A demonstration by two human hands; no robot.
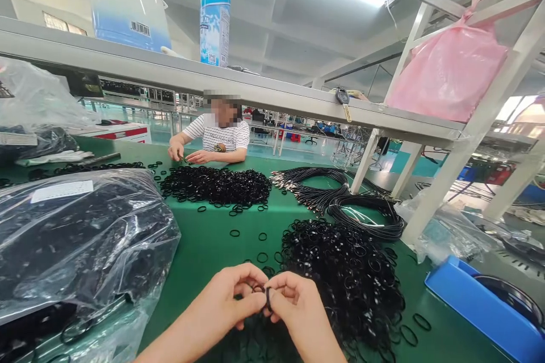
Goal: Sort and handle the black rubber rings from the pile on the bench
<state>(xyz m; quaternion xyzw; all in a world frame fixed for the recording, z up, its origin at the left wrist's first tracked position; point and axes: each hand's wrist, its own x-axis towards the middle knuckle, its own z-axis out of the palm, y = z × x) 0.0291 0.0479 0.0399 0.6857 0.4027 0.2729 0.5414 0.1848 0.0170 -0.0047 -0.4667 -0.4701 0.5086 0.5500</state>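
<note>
Close together at the bottom middle, my left hand [232, 300] and my right hand [293, 306] pinch a small black rubber ring [268, 298] between thumbs and fingertips. The ring is turned nearly edge-on, and part of it is covered by my fingers. Just right of my hands lies a large heap of black rings [340, 272]. A few single rings [263, 236] are scattered on the green tabletop [213, 244] in front of my hands.
A clear bag of black parts [85, 238] fills the left side. Farther back lie a second ring heap [217, 186] and coiled black cables [366, 215]. A blue bin [481, 306] stands right. Across the table, a person [221, 136] handles small rings. A shelf [255, 88] spans overhead.
</note>
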